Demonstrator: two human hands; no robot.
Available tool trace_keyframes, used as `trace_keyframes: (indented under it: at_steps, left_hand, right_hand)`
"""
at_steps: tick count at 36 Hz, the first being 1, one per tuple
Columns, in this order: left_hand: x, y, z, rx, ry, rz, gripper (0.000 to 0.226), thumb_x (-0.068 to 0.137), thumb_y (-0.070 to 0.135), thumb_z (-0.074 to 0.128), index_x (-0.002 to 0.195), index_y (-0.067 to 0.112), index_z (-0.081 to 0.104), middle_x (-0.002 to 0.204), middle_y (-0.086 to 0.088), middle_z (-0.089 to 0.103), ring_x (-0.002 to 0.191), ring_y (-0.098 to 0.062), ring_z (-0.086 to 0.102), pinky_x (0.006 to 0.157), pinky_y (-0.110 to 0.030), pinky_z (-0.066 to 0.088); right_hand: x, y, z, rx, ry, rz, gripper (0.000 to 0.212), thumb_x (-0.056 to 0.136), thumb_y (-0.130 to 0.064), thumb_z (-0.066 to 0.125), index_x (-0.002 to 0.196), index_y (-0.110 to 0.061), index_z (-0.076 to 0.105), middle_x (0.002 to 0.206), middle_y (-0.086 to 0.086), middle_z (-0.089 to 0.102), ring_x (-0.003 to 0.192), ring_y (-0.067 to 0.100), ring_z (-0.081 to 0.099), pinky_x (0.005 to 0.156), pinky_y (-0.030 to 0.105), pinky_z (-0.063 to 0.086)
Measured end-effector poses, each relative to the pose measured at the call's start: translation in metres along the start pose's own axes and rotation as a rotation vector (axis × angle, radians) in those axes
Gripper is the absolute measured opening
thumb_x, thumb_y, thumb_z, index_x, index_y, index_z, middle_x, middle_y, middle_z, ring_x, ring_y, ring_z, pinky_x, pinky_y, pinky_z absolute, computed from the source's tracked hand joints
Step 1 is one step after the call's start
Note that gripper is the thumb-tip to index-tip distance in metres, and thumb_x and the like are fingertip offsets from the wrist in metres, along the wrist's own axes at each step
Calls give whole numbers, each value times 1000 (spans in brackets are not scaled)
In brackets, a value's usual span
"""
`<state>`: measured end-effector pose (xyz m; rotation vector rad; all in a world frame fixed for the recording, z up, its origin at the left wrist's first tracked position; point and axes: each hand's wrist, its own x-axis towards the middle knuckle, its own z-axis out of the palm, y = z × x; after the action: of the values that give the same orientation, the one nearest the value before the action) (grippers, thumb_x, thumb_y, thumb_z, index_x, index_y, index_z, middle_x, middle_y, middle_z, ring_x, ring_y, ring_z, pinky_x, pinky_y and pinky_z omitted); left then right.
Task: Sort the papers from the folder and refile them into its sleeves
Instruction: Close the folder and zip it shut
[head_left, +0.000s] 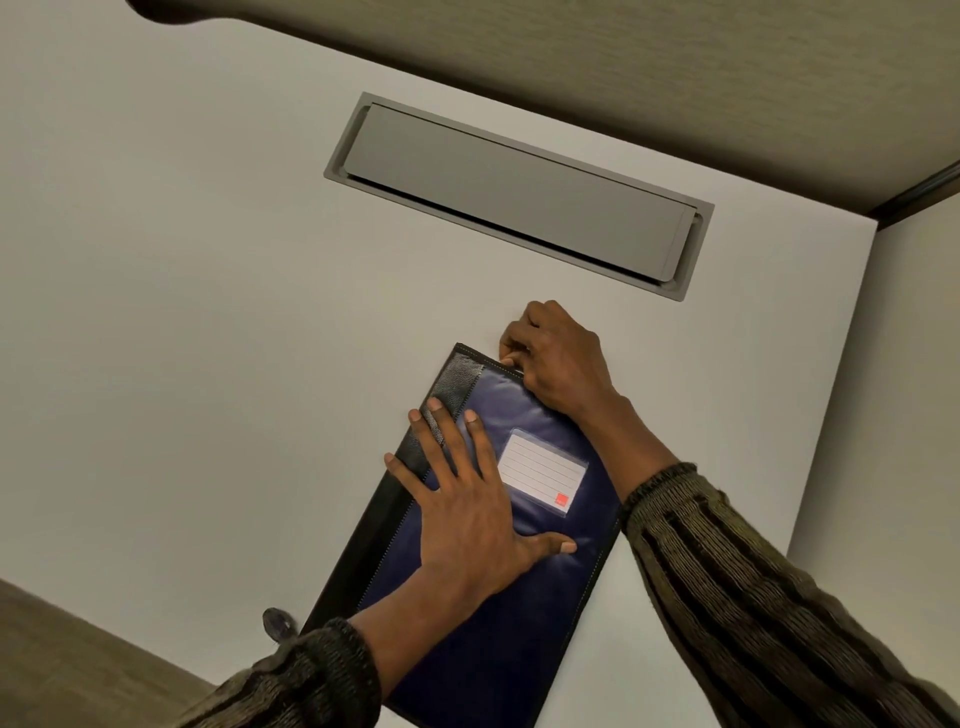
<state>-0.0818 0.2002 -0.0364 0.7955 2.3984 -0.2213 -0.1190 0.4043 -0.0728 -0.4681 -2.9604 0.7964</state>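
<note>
A dark blue folder (530, 597) with a black spine and a lined white label pocket (543, 473) lies closed on the white table (208, 338). My left hand (467, 514) presses flat on its cover, fingers spread and straight. My right hand (556, 358) is at the folder's far top edge, its fingers curled and pinching something small there, probably the zip pull. No papers are visible.
A grey cable flap (514, 192) is set into the table beyond the folder. The table's right edge (831, 415) runs close to my right arm. A small dark round object (278, 621) lies by my left sleeve. Carpet shows at the bottom left.
</note>
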Motion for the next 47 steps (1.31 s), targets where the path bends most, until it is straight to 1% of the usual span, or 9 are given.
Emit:
trace_keyframes:
  at_steps: [12,18,23,25,30,36,39,43,47]
  left_hand:
    - [1,-2,2,-12,-2,9,170,44,118,22,160,4,-27,161,-33,-39,149,-57,-35,112,-84,2]
    - [-1,-3,0,-10,18,17,170,46,118,23,160,2,-27,160,-34,-39,148,-58,-36,111,-85,2]
    - [-3,-4,1,-12,43,29,171,46,118,23,161,0,-23,162,-36,-35,149,-58,-32,111,-85,3]
    - [-2,-4,1,-8,49,35,171,45,118,22,160,1,-25,161,-36,-36,149,-58,-33,110,-85,3]
    - [-3,-6,5,-43,87,56,173,43,119,18,162,1,-21,163,-36,-31,150,-58,-30,111,-85,4]
    - [-7,-18,8,-67,124,112,164,50,118,18,163,6,-23,165,-32,-32,152,-54,-30,114,-83,7]
    - [-9,-39,11,-68,167,184,153,58,115,22,165,14,-23,168,-23,-33,157,-47,-26,121,-76,13]
    - [-10,-86,16,-173,264,374,128,79,99,41,169,24,-9,175,-6,-25,163,-31,-14,125,-60,25]
    - [-23,-134,26,-320,224,471,118,87,86,55,169,30,-9,176,3,-19,164,-22,-12,129,-48,19]
  right_hand:
    - [37,-25,18,-14,32,-105,12,88,-10,72,90,-22,69,93,-5,56,93,17,52,56,36,48]
    - [20,-18,12,71,45,-52,11,92,-15,73,92,-26,75,92,-8,60,93,13,53,64,37,50]
    - [2,-9,3,95,-84,29,38,95,-5,66,117,-34,79,90,-9,60,88,14,53,70,37,48]
    - [-9,-7,0,135,-86,105,41,95,-3,64,118,-33,79,91,-9,62,88,16,56,73,39,51]
    - [-61,-9,-9,242,119,374,24,99,-9,63,107,-24,80,105,-5,71,98,16,65,89,39,56]
    - [-151,-33,-11,182,482,662,21,96,-10,68,113,-23,71,118,-4,60,108,13,57,85,30,54]
    - [-193,-47,-2,155,509,793,34,93,-18,77,125,-21,65,131,5,56,117,21,57,88,32,55]
    - [-244,-71,17,186,533,793,50,91,-28,79,138,-24,60,139,4,54,122,24,57,87,41,62]
    - [-286,-98,42,323,470,735,63,90,-33,80,147,-28,53,144,-2,51,120,20,60,86,39,64]
